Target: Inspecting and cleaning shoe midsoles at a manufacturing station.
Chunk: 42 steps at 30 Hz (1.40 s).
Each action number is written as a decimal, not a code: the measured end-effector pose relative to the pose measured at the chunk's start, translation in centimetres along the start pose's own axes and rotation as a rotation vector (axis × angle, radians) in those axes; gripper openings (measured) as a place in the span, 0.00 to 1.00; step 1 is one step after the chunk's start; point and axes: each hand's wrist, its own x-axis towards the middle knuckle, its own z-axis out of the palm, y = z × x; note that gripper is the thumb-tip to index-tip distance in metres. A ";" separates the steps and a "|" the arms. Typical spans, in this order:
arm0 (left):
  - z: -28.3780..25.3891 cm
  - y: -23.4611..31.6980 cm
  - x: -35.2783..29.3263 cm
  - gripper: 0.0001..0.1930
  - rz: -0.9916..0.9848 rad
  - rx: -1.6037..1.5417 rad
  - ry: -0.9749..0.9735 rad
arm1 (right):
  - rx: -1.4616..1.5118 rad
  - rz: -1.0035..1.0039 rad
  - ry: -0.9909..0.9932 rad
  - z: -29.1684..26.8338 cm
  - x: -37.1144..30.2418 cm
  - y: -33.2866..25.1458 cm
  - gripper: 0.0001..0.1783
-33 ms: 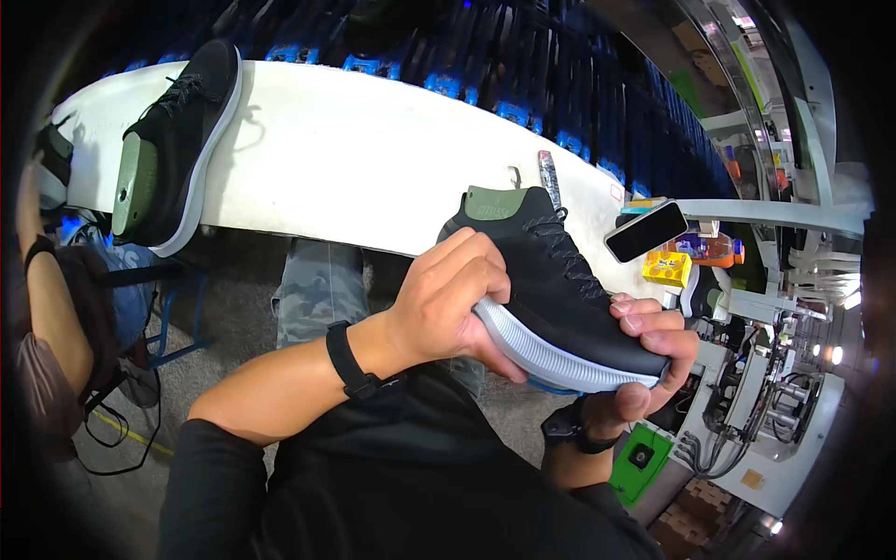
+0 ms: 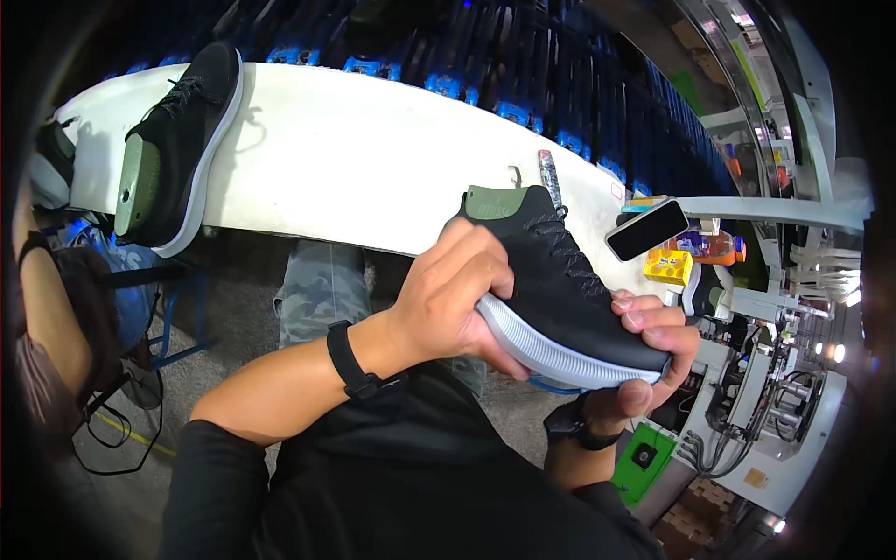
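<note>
A black lace-up sneaker (image 2: pixel 574 271) with a white ribbed sole is tilted in front of my body at the table's near edge. A green block, apparently a shoe last (image 2: pixel 495 203), sticks out of its collar. My left hand (image 2: pixel 457 289) is closed round the heel end, fingers on the upper and thumb by the sole. The toe is gripped by my right hand (image 2: pixel 658 350), with fingers over the upper and the thumb at the sole's edge. A similar sneaker (image 2: pixel 182 140), also with a green block in its collar, lies on the white table (image 2: pixel 345 149) at the left.
Beyond the table runs a dark roller conveyor (image 2: pixel 523 65) with blue parts. A pen-like tool (image 2: pixel 548 177), a phone (image 2: pixel 646 231), a yellow box (image 2: pixel 668 267) and an orange bottle (image 2: pixel 719 248) are right. Machinery (image 2: pixel 775 411) stands right; another person's arm (image 2: pixel 56 317) shows left.
At the far left edge, the other person's forearm and the shoe beside it have shifted slightly. My hands keep nearly the same hold on the sneaker.
</note>
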 end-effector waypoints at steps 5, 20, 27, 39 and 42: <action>-4.9 -4.2 -2.6 0.21 -0.075 0.491 -0.240 | 0.089 -0.051 0.001 -1.9 0.1 2.0 0.34; -12.4 4.3 16.3 0.48 0.111 0.660 -0.549 | 0.375 0.066 -0.282 9.0 10.4 6.3 0.78; -10.3 2.8 16.5 0.62 -0.011 0.796 -0.528 | 0.567 0.049 0.119 11.5 12.5 9.2 0.36; -8.3 0.2 16.7 0.64 0.089 0.853 -0.381 | 0.537 0.076 -0.113 11.0 14.5 9.9 0.31; -7.8 0.0 17.0 0.62 0.216 0.904 -0.404 | 0.577 0.130 -0.076 11.1 14.5 9.1 0.31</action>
